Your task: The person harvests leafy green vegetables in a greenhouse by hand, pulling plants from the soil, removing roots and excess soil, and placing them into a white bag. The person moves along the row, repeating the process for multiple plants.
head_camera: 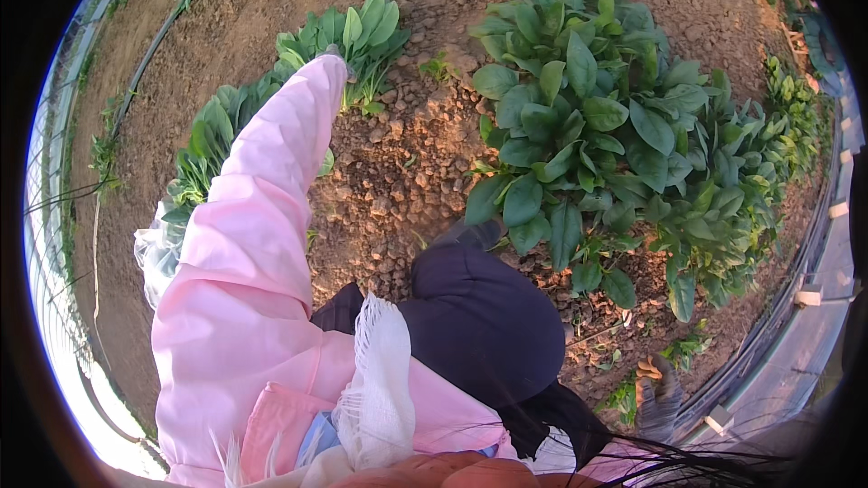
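My left hand, in a dark glove at the end of a long pink sleeve, reaches out to a bunch of green leafy plants lying on the soil. The sleeve and leaves hide most of its fingers, so its grip cannot be told. My right hand, in a worn dark glove with orange-brown fingertips, is low at the right beside small green plants. Its fingers are partly bent and nothing shows in them. More leafy bunches lie in a row left of the sleeve.
A dense stand of leafy plants grows right of centre. My bent leg in dark trousers is on the clumpy soil. Clear plastic lies at the left. A dark hose and a plastic-sheeted edge border the bed.
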`<move>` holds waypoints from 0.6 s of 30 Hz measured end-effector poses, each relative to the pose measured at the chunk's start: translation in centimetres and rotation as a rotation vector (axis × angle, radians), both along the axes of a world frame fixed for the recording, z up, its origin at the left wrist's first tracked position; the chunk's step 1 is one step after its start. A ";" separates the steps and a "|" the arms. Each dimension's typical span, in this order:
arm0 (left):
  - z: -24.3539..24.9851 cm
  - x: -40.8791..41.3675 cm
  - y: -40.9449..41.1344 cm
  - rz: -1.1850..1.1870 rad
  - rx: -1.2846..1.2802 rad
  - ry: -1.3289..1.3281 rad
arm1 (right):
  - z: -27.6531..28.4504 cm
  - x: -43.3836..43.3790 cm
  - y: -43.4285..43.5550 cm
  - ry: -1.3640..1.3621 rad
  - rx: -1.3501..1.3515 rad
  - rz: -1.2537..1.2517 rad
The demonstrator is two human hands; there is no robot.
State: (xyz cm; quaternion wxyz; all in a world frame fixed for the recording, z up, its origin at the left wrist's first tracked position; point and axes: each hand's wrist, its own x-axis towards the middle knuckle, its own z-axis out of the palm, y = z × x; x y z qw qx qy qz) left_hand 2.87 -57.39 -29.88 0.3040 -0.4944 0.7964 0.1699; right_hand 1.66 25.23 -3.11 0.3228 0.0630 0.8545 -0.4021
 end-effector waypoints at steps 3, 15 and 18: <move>-0.7 0.1 -1.3 -0.002 0.025 0.050 | 0.8 0.1 -1.2 0.103 -0.019 0.126; 4.9 1.5 -7.3 0.164 0.267 0.463 | 1.3 -0.1 -3.0 0.160 -0.057 0.268; 7.0 2.7 -6.9 0.217 0.320 0.500 | 1.2 -0.3 -3.7 0.186 -0.052 0.291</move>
